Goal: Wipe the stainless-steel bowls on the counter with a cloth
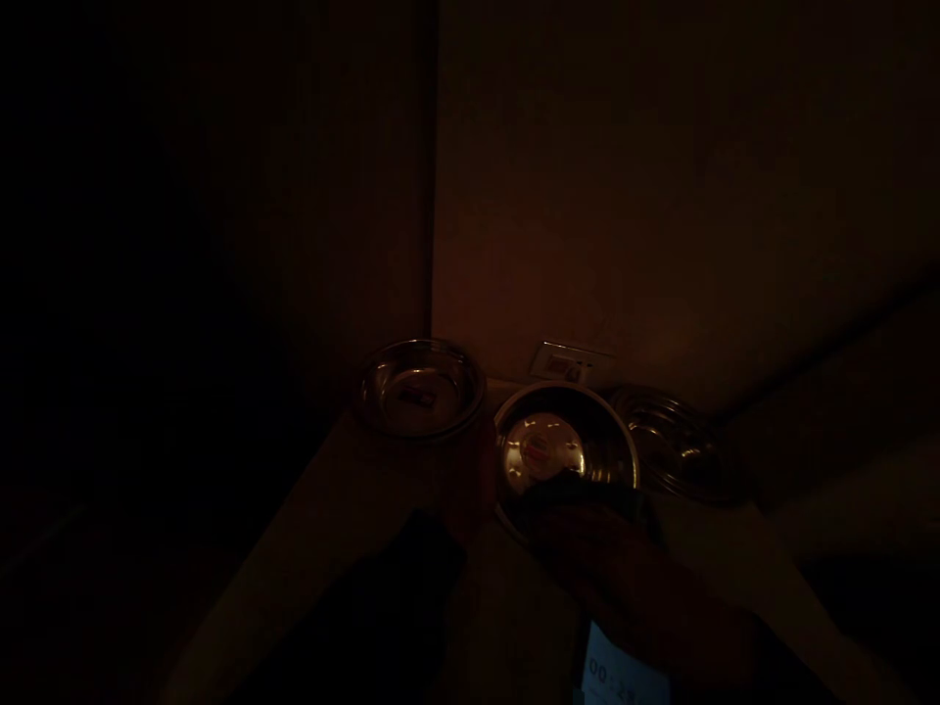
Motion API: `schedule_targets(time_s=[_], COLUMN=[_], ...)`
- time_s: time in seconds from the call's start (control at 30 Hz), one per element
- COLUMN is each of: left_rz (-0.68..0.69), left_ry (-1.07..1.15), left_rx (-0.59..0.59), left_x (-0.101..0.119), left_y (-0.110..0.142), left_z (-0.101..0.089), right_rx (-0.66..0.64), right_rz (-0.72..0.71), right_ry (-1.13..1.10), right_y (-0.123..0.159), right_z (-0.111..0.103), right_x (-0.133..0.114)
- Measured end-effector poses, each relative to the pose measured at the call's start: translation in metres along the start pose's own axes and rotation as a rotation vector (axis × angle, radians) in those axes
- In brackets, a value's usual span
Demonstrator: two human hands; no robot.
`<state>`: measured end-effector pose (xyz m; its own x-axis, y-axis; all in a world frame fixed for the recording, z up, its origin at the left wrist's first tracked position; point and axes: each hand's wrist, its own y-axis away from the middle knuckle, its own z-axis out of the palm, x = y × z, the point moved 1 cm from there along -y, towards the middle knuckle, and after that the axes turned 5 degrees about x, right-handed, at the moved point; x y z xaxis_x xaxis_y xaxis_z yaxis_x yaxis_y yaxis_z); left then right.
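Observation:
The scene is very dark. A shiny steel bowl (543,446) with a reddish label inside stands in the middle, its inside turned toward me. My left hand (474,475) is at its left rim and appears to grip it, though the fingers barely show. Over the bowl's near right side lies my right hand (587,539), pressing a dark cloth (617,497) against it. Shadow hides most of the right fingers and the cloth's edges.
Another steel bowl (422,392) sits at the table's back left corner. Stacked steel dishes (672,446) lie to the right. A wall socket plate (565,364) is behind. A lit phone (624,671) with a timer lies near the front of the pale table (352,499).

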<state>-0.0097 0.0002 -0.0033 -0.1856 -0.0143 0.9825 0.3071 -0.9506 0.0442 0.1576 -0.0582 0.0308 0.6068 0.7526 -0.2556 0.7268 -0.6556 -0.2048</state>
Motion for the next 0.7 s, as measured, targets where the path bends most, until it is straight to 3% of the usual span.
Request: schedule_targets(time_s=[0.2, 0.37, 0.53, 0.7], left_rz=[0.025, 0.014, -0.023, -0.038], left_ry=[-0.002, 0.090, 0.065, 0.028], left_rx=[-0.045, -0.090, -0.036, 0.018], left_x=[0.003, -0.006, -0.005, -0.006], left_y=[0.000, 0.000, 0.002, 0.000], left_z=[0.000, 0.002, 0.003, 0.000], right_rx=[0.004, -0.043, -0.001, 0.160], right_rz=[-0.042, -0.071, -0.070, 0.038], right_ry=[0.193, 0.128, 0.031, 0.039], right_y=[0.002, 0.009, -0.002, -0.020], right_z=[-0.010, -0.012, 0.000, 0.022], right_x=[0.013, 0.021, 0.005, -0.017])
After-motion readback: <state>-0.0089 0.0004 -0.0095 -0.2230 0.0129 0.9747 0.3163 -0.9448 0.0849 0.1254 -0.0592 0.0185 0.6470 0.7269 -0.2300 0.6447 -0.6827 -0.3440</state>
